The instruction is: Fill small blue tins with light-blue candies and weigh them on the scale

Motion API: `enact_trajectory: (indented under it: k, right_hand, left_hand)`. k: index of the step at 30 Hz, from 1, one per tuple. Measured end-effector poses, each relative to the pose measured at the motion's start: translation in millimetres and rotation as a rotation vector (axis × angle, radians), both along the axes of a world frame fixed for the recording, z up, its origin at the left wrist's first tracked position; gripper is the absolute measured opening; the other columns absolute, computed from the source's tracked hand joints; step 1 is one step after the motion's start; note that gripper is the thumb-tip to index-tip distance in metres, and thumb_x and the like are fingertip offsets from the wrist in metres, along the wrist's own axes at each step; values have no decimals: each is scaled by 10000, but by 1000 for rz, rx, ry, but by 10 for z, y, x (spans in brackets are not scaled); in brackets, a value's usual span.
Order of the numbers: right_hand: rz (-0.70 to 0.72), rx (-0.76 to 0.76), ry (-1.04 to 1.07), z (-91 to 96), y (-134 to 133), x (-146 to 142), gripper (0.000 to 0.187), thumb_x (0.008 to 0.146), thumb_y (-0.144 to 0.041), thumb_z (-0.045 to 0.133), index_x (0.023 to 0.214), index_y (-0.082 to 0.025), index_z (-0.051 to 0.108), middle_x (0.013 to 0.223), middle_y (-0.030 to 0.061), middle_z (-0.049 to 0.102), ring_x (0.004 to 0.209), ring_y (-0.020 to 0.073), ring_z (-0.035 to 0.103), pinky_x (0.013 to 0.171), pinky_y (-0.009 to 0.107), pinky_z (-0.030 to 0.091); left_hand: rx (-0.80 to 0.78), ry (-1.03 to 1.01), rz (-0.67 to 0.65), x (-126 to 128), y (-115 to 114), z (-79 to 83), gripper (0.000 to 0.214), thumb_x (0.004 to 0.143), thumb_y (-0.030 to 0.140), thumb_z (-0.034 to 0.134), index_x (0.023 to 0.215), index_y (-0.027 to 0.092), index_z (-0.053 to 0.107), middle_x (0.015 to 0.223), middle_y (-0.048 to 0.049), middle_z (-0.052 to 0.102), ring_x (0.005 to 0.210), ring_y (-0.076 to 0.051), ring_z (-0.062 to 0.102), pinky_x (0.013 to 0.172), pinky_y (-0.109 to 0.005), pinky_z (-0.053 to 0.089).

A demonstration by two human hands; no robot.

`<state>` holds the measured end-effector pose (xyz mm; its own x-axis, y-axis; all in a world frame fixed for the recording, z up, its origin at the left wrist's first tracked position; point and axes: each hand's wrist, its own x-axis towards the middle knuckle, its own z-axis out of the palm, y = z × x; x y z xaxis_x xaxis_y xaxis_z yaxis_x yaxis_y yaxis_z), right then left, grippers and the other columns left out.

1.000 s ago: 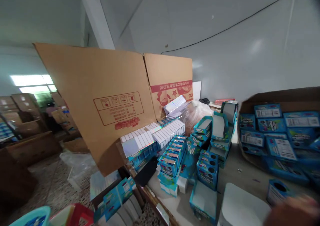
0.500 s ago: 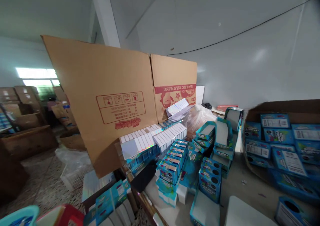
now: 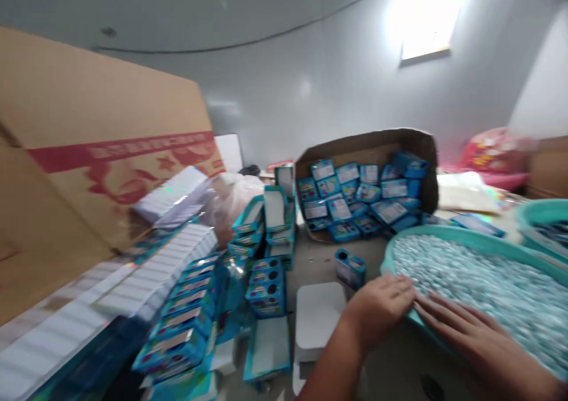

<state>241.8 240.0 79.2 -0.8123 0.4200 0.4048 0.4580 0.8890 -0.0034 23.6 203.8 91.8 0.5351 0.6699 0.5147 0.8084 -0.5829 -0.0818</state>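
My left hand (image 3: 377,307) rests on the near-left rim of a teal basin (image 3: 393,252) filled with small silvery-blue wrapped pieces (image 3: 479,288); its fingers curl over the rim. My right hand (image 3: 465,333) lies flat on the same rim just to the right, fingers stretched out and holding nothing. A small blue box (image 3: 349,268) stands on the table just beyond my left hand. A flat white card (image 3: 317,318) lies to the left of my left wrist.
Stacks of blue boxes (image 3: 266,277) and white-topped packs (image 3: 155,271) fill the left side before a big cardboard sheet (image 3: 89,152). An open carton (image 3: 364,146) of blue boxes lies at the back. A second teal basin (image 3: 544,217) is at the right.
The view has swung to the right and down. The teal basin and both of my hands have come into sight; earlier only a blurred hand showed at the bottom right.
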Motion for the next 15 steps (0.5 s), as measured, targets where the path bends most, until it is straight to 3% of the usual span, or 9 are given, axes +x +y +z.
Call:
enact_trajectory:
  k: [3,7,11,15]
  right_hand:
    - [-28,-5,-93,168,-137,-11,728,705,-49,450,1389,-256,589,1409,84,576,1285,305,557,975,491,529]
    - [-28,-111,-165,355,-314,-127,837,638,-34,434,1459,-182,507,1459,118,519,1357,304,482,1059,553,458]
    - [29,-214,-202,358,-412,-202,905,615,-50,449,1511,-165,420,1516,115,450,1403,317,417,1095,601,407]
    - [65,-276,-195,317,-420,-219,890,652,-52,449,1532,-164,377,1553,96,402,1440,306,357,1135,602,354]
  left_hand:
    - [29,-33,-9,-3,11,-72,309,1018,163,446,1232,37,630,1319,-138,641,1277,-214,575,1125,-344,466]
    - [70,-44,10,-34,-203,-82,325,1007,146,457,1278,38,601,1321,-156,636,1275,-234,578,1106,-368,486]
    - [60,-59,42,-123,-413,-45,343,1018,130,399,1290,46,589,1321,-150,637,1270,-230,581,1090,-370,502]
    - [6,-102,55,-164,-444,-49,363,983,76,402,1300,58,578,1327,-161,630,1295,-228,560,1093,-395,503]
